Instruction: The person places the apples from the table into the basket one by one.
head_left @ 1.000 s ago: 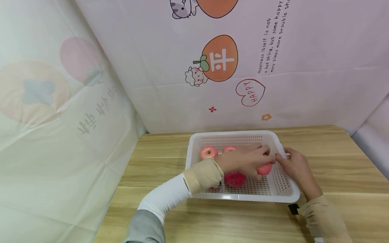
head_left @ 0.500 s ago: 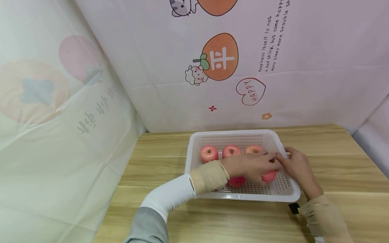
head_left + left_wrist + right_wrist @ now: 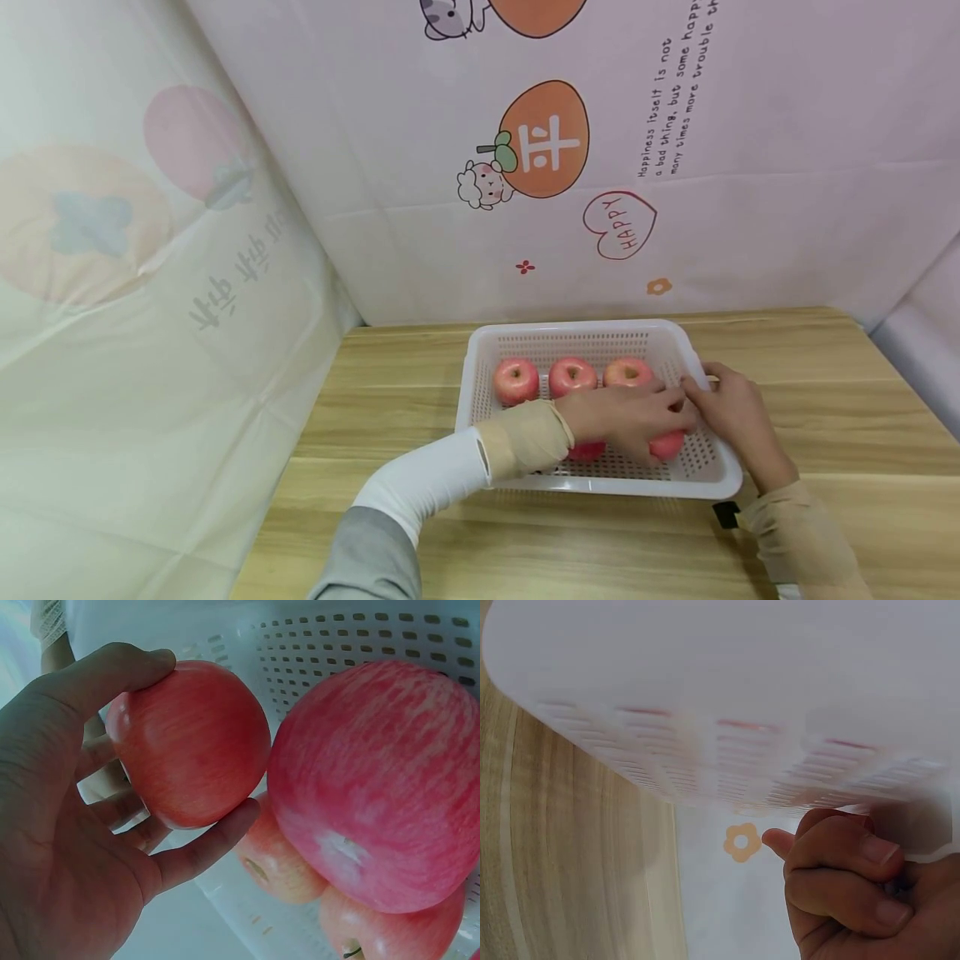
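A white perforated plastic basket (image 3: 558,484) holds several red apples. In its right front part my left hand (image 3: 637,421) grips an apple (image 3: 667,447). The left wrist view shows thumb and fingers curved round this apple (image 3: 195,746), which sits close against a larger-looking apple (image 3: 382,787). My right hand (image 3: 738,412) holds the basket's right rim, its thumb over the edge. Seen from the right wrist, the fingers (image 3: 840,881) curl beside the outer wall. Three apples stand in a row along the back: left (image 3: 516,381), middle (image 3: 572,377) and right (image 3: 628,372).
Beneath the basket is a wood-grain table (image 3: 420,550). A white printed cloth (image 3: 420,250) hangs behind it, and another pale cloth (image 3: 247,400) hangs at the left. One front apple (image 3: 587,451) lies partly under my left forearm.
My left hand has moved slightly right and towards the front with its apple, so the back right apple shows. The right hand stays on the rim.
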`<state>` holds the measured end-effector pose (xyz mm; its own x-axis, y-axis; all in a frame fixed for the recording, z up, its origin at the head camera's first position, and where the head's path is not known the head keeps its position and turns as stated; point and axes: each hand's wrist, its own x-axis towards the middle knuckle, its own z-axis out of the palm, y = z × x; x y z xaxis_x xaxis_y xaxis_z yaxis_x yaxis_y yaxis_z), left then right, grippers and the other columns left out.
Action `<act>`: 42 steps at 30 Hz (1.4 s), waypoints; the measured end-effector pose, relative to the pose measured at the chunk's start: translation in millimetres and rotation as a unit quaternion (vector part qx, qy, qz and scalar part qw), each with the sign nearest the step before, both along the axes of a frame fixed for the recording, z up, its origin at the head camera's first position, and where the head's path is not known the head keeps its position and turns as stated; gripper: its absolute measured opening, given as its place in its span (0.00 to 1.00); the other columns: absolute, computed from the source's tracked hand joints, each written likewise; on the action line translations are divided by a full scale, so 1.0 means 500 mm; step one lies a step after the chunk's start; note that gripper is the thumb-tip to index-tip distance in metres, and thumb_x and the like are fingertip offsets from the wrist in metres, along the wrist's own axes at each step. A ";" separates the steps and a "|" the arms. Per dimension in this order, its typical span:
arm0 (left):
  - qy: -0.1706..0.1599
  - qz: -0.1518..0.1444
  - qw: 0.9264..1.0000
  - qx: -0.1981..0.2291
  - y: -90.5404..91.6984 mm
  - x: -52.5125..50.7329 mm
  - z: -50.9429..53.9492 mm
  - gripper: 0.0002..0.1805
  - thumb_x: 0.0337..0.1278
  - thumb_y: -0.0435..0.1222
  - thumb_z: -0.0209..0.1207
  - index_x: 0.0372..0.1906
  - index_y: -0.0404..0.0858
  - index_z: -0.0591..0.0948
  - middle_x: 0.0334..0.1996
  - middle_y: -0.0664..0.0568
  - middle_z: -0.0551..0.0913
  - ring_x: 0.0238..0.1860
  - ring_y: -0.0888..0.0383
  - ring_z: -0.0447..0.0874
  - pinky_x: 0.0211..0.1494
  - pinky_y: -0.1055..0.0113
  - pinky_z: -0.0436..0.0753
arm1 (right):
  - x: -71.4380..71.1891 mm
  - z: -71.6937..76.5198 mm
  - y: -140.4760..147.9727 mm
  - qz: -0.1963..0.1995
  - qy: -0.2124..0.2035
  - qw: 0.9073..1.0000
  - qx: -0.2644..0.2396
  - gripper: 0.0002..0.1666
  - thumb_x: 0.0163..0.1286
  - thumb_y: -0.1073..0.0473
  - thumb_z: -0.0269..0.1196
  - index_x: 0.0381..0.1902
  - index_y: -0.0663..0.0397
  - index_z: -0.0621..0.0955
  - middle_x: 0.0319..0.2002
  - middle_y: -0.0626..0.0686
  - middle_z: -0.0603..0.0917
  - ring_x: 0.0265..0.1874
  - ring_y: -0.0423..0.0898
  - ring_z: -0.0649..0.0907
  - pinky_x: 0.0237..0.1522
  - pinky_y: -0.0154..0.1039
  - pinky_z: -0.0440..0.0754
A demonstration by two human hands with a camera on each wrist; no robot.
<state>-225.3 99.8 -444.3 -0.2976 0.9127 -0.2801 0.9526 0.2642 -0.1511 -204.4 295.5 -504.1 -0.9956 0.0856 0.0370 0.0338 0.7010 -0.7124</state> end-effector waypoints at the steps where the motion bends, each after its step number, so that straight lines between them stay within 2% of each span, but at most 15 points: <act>1: 0.002 0.001 1.000 -0.003 0.001 0.000 -0.002 0.40 0.64 0.55 0.67 0.78 0.57 0.66 0.71 0.59 0.68 0.70 0.62 0.68 0.75 0.73 0.64 | 0.000 0.000 0.000 0.000 0.001 1.000 0.002 0.39 0.83 0.46 0.55 0.69 0.82 0.69 0.51 0.82 0.83 0.30 0.54 0.89 0.25 0.44 0.87; 5: 0.006 -0.006 1.000 -0.008 0.005 -0.003 -0.012 0.39 0.65 0.55 0.66 0.77 0.57 0.66 0.70 0.59 0.68 0.69 0.63 0.67 0.74 0.74 0.63 | -0.001 0.001 0.001 -0.002 0.002 1.000 0.006 0.39 0.82 0.47 0.56 0.69 0.82 0.69 0.52 0.82 0.82 0.31 0.56 0.89 0.26 0.45 0.87; 9: 0.013 -0.013 1.000 -0.005 0.005 -0.003 -0.023 0.34 0.66 0.54 0.65 0.74 0.55 0.69 0.68 0.58 0.69 0.65 0.62 0.70 0.71 0.74 0.66 | -0.002 0.002 0.001 -0.003 0.000 1.000 0.009 0.39 0.82 0.47 0.57 0.69 0.82 0.69 0.53 0.82 0.82 0.34 0.59 0.89 0.27 0.45 0.87; 15: 0.031 -0.014 0.999 -0.008 0.004 0.003 -0.035 0.32 0.69 0.56 0.62 0.73 0.56 0.70 0.66 0.57 0.72 0.61 0.60 0.73 0.66 0.74 0.70 | -0.003 0.000 0.001 -0.004 0.005 1.000 0.009 0.39 0.81 0.48 0.58 0.69 0.82 0.69 0.52 0.82 0.82 0.35 0.60 0.90 0.27 0.44 0.87; 28: 0.011 -0.003 0.999 -0.034 0.007 -0.001 -0.050 0.34 0.66 0.59 0.65 0.73 0.58 0.71 0.66 0.58 0.71 0.60 0.61 0.72 0.63 0.75 0.70 | -0.003 -0.001 0.000 -0.009 -0.008 1.000 -0.002 0.40 0.81 0.47 0.58 0.69 0.82 0.69 0.52 0.82 0.82 0.34 0.58 0.90 0.27 0.46 0.88; 42: 0.013 0.002 0.999 -0.043 0.011 -0.005 -0.060 0.37 0.65 0.60 0.66 0.75 0.59 0.70 0.66 0.59 0.71 0.61 0.62 0.72 0.63 0.75 0.71 | -0.003 -0.002 -0.001 -0.007 0.001 1.000 0.001 0.39 0.81 0.47 0.58 0.68 0.81 0.70 0.51 0.82 0.83 0.33 0.58 0.90 0.26 0.45 0.88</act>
<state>-227.9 105.5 -474.3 -0.3089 0.8847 -0.3493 0.9471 0.2527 -0.1977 -205.8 295.2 -505.0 -0.9943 0.0995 0.0386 0.0428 0.7026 -0.7103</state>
